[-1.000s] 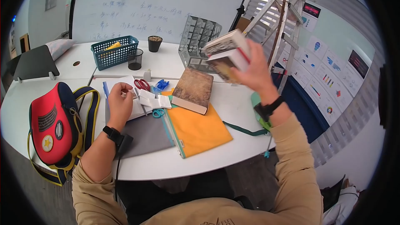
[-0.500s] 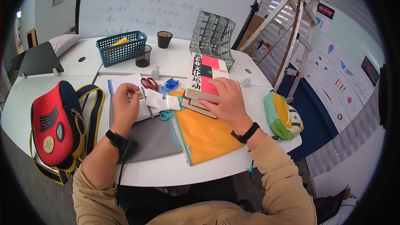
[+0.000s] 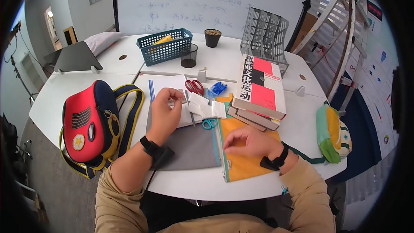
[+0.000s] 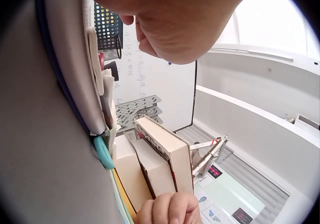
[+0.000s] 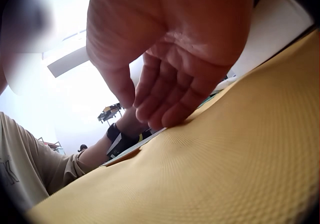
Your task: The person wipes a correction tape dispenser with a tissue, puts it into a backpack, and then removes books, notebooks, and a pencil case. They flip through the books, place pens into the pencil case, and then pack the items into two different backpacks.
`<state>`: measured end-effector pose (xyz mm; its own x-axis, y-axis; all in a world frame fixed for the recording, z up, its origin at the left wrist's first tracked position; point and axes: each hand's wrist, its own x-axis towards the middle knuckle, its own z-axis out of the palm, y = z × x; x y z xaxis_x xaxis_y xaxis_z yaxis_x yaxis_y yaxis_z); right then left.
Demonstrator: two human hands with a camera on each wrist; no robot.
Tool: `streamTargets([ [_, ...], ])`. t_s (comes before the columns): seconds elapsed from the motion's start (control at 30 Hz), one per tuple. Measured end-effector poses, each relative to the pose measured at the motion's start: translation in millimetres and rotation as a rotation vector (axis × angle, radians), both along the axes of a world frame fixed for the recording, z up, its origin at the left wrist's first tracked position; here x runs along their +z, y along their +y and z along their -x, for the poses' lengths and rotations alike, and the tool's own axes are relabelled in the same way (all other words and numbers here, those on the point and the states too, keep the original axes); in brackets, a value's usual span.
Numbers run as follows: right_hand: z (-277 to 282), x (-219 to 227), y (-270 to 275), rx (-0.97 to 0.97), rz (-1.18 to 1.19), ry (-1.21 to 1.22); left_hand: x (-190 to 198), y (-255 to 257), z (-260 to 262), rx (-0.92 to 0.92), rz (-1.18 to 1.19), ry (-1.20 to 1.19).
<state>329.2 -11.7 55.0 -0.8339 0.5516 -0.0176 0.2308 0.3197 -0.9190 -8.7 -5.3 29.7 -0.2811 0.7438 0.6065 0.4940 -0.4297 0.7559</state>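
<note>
Tbl (image 3: 189,185) wht, whtbd (image 3: 207,0) behind, ladder (image 3: 345,47) to R, L hand (image 3: 167,111) & R hand (image 3: 254,143) above, empty-looking, loosely curled.

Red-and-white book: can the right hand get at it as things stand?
Likely yes: the right hand looks empty and is close by, and nothing lies on top of the red-and-white book.

This looks like an office or meeting room, with a handwritten whiteboard (image 3: 207,0), white desks (image 3: 172,185), a grey file rack (image 3: 264,34) and printed charts (image 3: 384,103) on the wall.
</note>
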Motion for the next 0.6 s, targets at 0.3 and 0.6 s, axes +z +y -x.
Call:
streamTargets([
  [0.3,-10,-39,39,-0.053,0.425,0.136,-6,5,3,-0.03,0.004,0.047],
  [0.6,-8,-37,36,-0.116,0.43,0.134,49,-75,32,-0.02,0.264,0.394],
])
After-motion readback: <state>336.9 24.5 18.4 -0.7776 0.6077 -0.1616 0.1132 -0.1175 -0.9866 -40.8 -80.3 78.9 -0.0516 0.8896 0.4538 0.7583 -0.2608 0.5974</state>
